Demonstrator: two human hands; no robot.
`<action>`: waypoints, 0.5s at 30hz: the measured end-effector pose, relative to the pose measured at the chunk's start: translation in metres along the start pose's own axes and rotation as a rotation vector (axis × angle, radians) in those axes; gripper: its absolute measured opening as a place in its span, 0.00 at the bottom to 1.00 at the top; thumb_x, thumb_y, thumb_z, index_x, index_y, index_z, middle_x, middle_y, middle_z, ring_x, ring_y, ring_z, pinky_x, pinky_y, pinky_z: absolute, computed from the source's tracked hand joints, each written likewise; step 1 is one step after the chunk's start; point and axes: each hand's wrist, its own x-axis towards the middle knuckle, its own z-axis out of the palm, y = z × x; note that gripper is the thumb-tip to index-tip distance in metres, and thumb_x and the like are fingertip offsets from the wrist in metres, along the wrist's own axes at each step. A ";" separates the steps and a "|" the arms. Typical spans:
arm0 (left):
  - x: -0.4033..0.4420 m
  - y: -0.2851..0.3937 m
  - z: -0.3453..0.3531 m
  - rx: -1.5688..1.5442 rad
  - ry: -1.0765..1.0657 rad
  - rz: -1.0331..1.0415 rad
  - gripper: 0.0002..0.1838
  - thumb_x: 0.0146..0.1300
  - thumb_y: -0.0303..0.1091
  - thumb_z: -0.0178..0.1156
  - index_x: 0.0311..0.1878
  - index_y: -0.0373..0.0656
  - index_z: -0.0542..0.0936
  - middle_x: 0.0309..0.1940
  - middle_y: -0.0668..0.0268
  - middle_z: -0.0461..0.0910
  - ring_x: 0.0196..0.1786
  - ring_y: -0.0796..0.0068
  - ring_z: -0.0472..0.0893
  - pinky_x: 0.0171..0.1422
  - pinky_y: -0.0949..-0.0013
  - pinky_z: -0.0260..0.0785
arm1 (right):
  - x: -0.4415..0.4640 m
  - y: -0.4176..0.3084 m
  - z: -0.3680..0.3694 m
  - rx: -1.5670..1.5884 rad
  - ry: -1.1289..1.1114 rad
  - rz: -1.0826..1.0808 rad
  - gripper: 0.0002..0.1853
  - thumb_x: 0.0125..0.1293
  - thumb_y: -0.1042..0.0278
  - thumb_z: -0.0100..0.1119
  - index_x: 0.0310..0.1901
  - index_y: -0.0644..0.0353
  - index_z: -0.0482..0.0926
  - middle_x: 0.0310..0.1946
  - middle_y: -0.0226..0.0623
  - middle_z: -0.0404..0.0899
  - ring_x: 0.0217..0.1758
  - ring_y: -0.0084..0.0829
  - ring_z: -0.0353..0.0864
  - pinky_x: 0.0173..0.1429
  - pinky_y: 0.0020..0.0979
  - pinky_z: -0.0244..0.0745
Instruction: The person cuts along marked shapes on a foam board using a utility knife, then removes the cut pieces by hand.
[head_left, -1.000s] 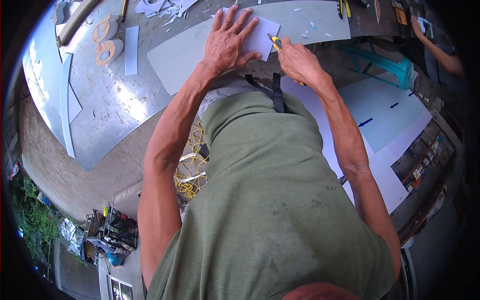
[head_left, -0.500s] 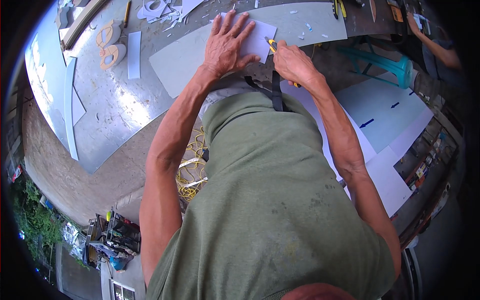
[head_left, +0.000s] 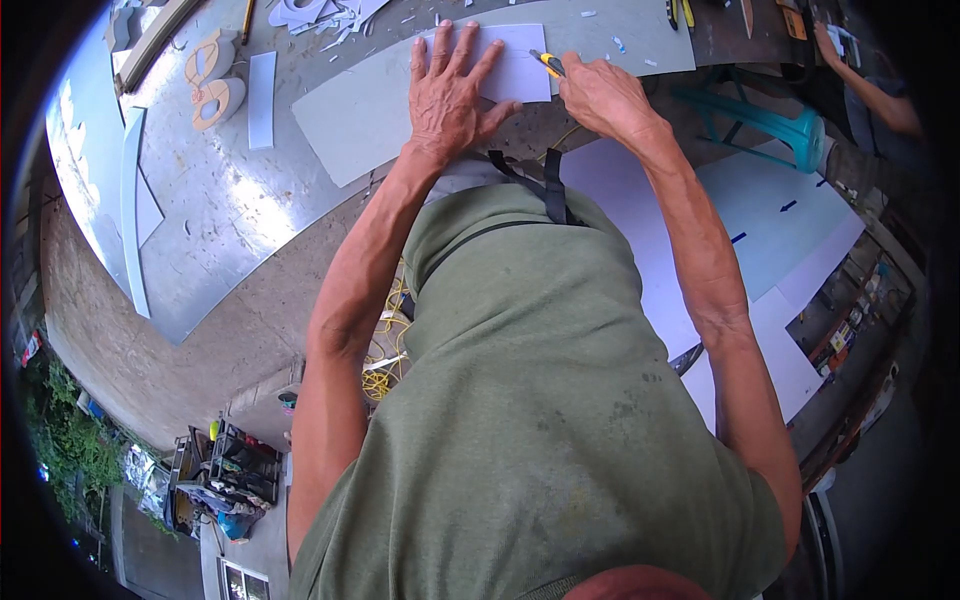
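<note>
Pressing the white sheet onto the grey panel, near its front edge, with the widely spread left hand, and holding the yellow cutter in the closed grip of the right hand, with its tip just inside the sheet's right edge. With bare panel at left, then open tabletop beyond. Unable to tell the contents of the dark rack at lower left.

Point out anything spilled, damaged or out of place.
White scraps lie strewn on the table near the left hand, looking untidy. Yellow cord lies tangled on the floor, not coiled. No damage stands out.
</note>
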 end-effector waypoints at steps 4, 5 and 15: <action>-0.003 0.001 0.004 -0.021 0.016 -0.022 0.43 0.58 0.71 0.66 0.73 0.61 0.77 0.79 0.58 0.64 0.84 0.48 0.55 0.85 0.39 0.39 | -0.003 -0.005 0.008 0.124 -0.084 0.095 0.14 0.75 0.63 0.50 0.45 0.70 0.70 0.32 0.64 0.83 0.40 0.64 0.84 0.46 0.59 0.78; -0.003 0.001 0.005 0.007 0.016 -0.024 0.42 0.58 0.71 0.65 0.73 0.62 0.77 0.79 0.59 0.64 0.84 0.48 0.54 0.85 0.39 0.39 | -0.005 -0.006 0.012 0.134 -0.021 0.060 0.14 0.75 0.64 0.50 0.44 0.70 0.70 0.31 0.65 0.82 0.40 0.65 0.84 0.46 0.59 0.78; -0.001 0.005 0.004 0.041 -0.002 -0.023 0.42 0.58 0.70 0.66 0.73 0.58 0.77 0.80 0.55 0.63 0.84 0.46 0.54 0.85 0.37 0.38 | -0.006 -0.022 0.007 0.255 -0.021 0.131 0.11 0.70 0.69 0.49 0.43 0.72 0.72 0.34 0.68 0.84 0.42 0.68 0.86 0.49 0.60 0.80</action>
